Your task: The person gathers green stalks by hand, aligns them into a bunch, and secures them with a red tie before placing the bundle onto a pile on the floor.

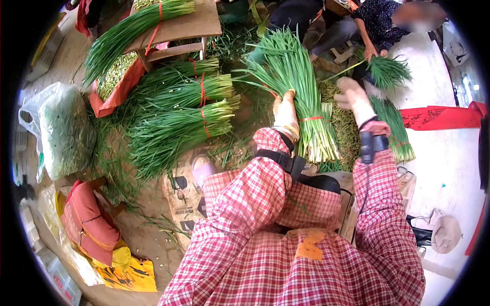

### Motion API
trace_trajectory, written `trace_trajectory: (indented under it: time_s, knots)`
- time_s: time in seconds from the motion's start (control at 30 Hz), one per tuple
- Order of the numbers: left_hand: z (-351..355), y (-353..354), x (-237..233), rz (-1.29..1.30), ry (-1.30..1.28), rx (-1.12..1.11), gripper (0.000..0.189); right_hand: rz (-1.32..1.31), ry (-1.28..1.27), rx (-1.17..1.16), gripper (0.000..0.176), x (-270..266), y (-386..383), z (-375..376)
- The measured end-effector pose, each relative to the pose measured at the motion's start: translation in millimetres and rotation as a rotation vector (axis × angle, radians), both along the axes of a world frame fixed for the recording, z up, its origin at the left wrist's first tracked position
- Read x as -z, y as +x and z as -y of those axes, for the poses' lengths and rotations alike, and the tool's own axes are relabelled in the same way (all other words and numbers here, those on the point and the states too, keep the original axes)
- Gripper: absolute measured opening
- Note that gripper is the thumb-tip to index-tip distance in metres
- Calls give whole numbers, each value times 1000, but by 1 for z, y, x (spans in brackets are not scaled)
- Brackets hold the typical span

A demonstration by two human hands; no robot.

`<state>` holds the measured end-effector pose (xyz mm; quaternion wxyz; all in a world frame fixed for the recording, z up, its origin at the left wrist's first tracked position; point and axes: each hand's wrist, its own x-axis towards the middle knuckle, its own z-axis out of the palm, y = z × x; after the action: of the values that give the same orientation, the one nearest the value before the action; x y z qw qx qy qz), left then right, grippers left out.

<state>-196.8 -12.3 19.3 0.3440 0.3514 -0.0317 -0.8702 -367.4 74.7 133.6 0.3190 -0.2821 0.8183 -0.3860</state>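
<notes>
A large bundle of garlic chives stands tilted in front of me, pale cut ends toward me and green leaves pointing away. A red tie circles it near the cut ends. My left hand grips the bundle's left side, where another bit of red tie shows; part of its fingers is hidden by the leaves. To the right of the bundle, my right hand hovers with fingers apart and nothing in it. Below that hand lies a heap of small yellow-green trimmings. Smaller chive bundles rest at the right.
Several tied chive bundles lie on the floor at left. A wooden bench carries another bundle. A bulging plastic bag and a red cushioned stool stand farther left. At upper right, a co-worker's hand holds chives.
</notes>
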Motion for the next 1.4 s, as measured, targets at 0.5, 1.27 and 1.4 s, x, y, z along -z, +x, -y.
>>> trace_trajectory:
  time_s: [0.5, 1.27, 1.4]
  knots:
    - [12, 0, 4, 50, -138, -47, 41, 22, -242, 186, 31, 56, 58, 26]
    - [-11, -13, 17, 66, -249, -63, 24, -955, 118, -310, 52, -27, 99, 129]
    - [-15, -3, -3, 126, -287, -40, 29, -1043, 464, -478, 49, -12, 71, 162]
